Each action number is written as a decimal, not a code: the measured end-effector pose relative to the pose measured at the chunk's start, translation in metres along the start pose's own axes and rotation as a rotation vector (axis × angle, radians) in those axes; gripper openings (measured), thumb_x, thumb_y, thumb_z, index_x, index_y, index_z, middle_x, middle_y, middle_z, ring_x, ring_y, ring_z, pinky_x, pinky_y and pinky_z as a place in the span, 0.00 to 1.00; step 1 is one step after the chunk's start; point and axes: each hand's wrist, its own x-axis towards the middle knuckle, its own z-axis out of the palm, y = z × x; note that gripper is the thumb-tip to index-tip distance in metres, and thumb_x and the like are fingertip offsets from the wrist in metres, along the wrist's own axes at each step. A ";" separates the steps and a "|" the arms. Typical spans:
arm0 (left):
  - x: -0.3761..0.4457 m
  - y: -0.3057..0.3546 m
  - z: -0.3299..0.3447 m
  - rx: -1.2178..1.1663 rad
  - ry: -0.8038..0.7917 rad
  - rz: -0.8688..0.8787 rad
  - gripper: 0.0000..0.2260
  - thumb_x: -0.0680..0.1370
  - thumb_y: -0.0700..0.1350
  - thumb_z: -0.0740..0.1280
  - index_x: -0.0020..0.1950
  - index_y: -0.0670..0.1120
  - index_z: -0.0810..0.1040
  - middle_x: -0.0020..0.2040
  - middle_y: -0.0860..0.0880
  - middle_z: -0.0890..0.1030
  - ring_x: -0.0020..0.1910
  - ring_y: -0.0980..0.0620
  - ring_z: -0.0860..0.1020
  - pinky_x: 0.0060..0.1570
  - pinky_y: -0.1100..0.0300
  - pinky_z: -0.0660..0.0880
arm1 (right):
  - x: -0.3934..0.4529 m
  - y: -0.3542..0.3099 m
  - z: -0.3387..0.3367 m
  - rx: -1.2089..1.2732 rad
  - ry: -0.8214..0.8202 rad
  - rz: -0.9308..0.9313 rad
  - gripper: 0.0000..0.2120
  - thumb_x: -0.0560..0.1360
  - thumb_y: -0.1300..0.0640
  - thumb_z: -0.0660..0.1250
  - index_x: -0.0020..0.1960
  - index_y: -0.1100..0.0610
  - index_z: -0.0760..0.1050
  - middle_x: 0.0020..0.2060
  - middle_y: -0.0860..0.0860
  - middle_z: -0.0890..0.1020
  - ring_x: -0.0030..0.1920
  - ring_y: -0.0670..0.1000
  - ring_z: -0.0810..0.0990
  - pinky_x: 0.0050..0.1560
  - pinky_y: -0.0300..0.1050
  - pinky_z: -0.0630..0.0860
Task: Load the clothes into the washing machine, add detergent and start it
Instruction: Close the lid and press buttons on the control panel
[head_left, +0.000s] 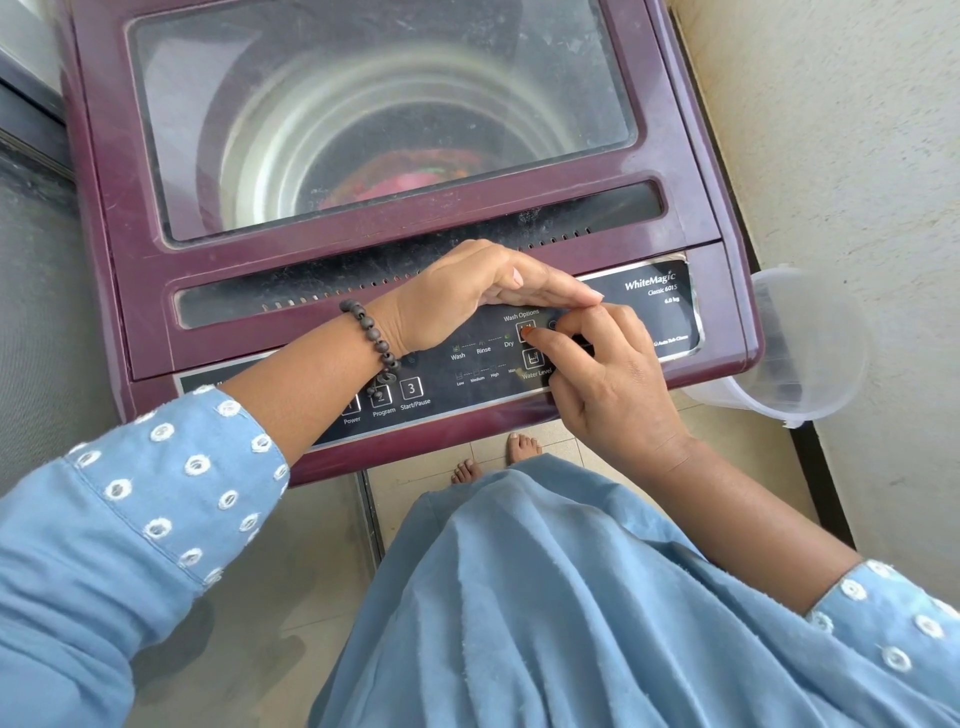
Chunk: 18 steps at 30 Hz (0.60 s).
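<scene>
Two hands meet over the washing machine's (156, 291) control panel (467, 374): left hand (467, 296) flat, fingers straight; right hand (608, 374) loosely curled, thumb on a Wash Options button. Clothes (400, 182) lie under the closed lid (384, 109).

head camera, looking steeply down, close above washing machine (389, 208) top, hands at frame centre

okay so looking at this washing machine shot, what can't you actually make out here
Head view:
- Clothes in the drum: blurred by the dusty closed lid; garments unclear.
- Power button: partly covered by the left hand and its wrist.
- Panel buttons right of Wash Options: hidden under the right hand.
- Indicator lights: too small to read.
</scene>
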 end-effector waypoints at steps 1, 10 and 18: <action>0.000 0.001 0.000 0.006 -0.012 -0.003 0.25 0.74 0.38 0.46 0.65 0.43 0.75 0.62 0.44 0.81 0.64 0.50 0.79 0.65 0.62 0.70 | 0.000 0.000 0.000 0.004 0.000 0.001 0.16 0.73 0.67 0.60 0.56 0.61 0.81 0.44 0.57 0.79 0.47 0.56 0.71 0.47 0.53 0.73; -0.003 0.003 -0.002 -0.008 -0.049 -0.041 0.24 0.75 0.38 0.46 0.64 0.46 0.74 0.58 0.56 0.82 0.62 0.60 0.79 0.62 0.69 0.69 | -0.003 0.003 0.004 0.021 0.023 0.005 0.17 0.74 0.67 0.59 0.58 0.61 0.81 0.45 0.57 0.80 0.48 0.58 0.74 0.50 0.54 0.74; -0.002 -0.002 -0.006 -0.070 -0.037 -0.071 0.22 0.75 0.41 0.50 0.63 0.44 0.76 0.55 0.56 0.84 0.62 0.57 0.79 0.62 0.67 0.70 | -0.003 0.005 0.007 0.035 0.038 0.004 0.16 0.75 0.67 0.59 0.57 0.61 0.81 0.44 0.57 0.80 0.47 0.60 0.76 0.51 0.53 0.73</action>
